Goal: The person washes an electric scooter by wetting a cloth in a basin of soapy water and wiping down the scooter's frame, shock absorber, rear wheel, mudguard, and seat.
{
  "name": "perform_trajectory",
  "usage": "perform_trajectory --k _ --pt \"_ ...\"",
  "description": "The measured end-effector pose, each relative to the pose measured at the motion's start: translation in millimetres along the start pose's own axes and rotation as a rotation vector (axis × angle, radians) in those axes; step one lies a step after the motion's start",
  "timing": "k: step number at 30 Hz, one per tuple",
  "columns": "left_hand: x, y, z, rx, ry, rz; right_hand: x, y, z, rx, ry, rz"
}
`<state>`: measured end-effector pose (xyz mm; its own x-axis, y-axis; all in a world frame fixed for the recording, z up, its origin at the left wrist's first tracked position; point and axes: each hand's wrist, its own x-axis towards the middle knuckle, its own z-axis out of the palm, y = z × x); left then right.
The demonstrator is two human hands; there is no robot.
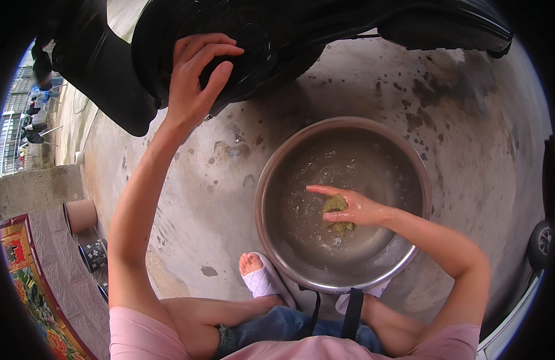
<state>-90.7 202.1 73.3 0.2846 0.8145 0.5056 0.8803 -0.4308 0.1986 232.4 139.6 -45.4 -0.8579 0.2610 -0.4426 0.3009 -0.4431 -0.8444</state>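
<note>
My right hand (356, 209) grips a wet olive-green cloth (336, 204) between thumb and fingers, with the index finger stretched out to the left. It is over or partly in the rippling water of a large round metal basin (286, 270) on the ground before me. Up and to the left, my left hand (198, 67) lies with spread fingers against, or just over, the glossy black body of what looks like a motor scooter (277, 40). Nothing is held in that hand. Part of the cloth is hidden by my right thumb and palm.
Concrete ground (205, 189) with dark wet spots surrounds the basin. My slippered foot (264, 279) stands close to the rim. At left are a ribbed plant pot (81, 213) and a dark patterned pot (93, 256) by a wall. A vehicle wheel (540, 243) shows at far right.
</note>
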Motion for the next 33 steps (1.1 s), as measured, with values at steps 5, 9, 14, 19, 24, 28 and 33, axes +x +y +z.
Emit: perform_trajectory --k 5,9,14,19,24,28,33 --pt "-0.3 -0.8 -1.5 -0.003 0.005 0.031 -0.2 7.3 20.5 -0.287 0.138 0.105" --pt "1.1 -1.1 1.3 -0.010 0.013 0.054 4.7 20.8 22.9 -0.377 0.251 0.104" --pt "0.5 -5.2 0.3 -0.052 0.025 0.047 8.0 8.4 23.8 -0.290 0.090 0.200" --pt "-11.7 -3.8 1.3 -0.339 0.223 -0.169 6.4 -11.5 22.4 -0.180 -0.138 -0.256" --pt "-65.5 -16.4 -15.9 -0.364 0.394 -0.305 46.7 -66.1 19.5 -0.599 0.406 -0.490" --pt "-144.4 -26.5 -1.9 -0.346 0.162 -0.728 141.8 -82.4 40.7 -0.742 0.799 -0.858" --pt "-148.3 -32.1 20.5 -0.366 0.115 -0.818 243.4 -70.6 76.5 -1.029 1.287 -0.935"
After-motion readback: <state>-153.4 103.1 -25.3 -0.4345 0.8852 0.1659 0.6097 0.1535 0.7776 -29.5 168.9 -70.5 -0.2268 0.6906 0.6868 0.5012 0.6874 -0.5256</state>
